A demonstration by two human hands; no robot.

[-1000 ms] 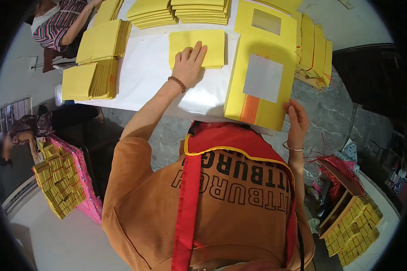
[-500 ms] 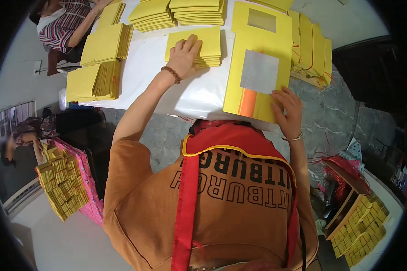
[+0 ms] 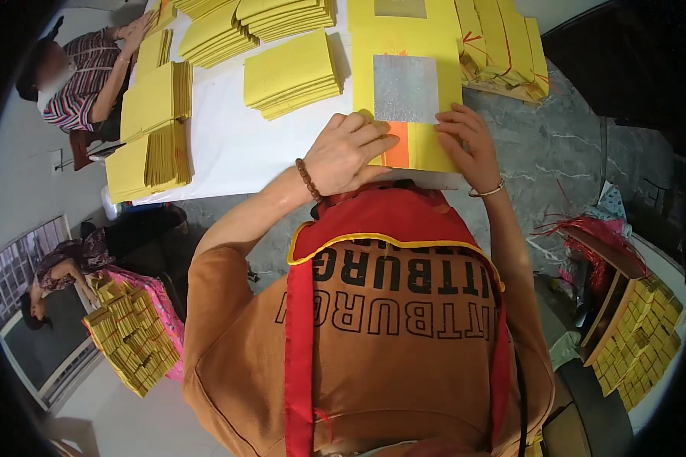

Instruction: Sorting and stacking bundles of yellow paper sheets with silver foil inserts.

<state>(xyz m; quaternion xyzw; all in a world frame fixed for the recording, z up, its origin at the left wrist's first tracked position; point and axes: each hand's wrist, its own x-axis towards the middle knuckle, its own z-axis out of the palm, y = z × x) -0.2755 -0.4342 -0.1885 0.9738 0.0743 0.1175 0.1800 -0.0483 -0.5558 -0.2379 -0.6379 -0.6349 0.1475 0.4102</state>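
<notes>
On the white table [image 3: 229, 145], left hand [image 3: 348, 152] moved onto yellow sheet [image 3: 404, 46], right hand [image 3: 469, 145], flat, open grip

Yellow paper stacks on the white surface [image 3: 229, 145]: one mid-surface stack [image 3: 291, 75]; two at the left edge, far [image 3: 157, 99] and near [image 3: 146, 158]; further stacks along the far edge, count unclear. Large yellow sheet [image 3: 408, 46] with silver foil square [image 3: 405, 88]: one visible on top. Own hands on it: two, left hand [image 3: 348, 152] and right hand [image 3: 465, 141]. Bead bracelet [image 3: 306, 179]: one. Other persons: two, one seated far left [image 3: 80, 76], one near left [image 3: 61, 270].
</notes>
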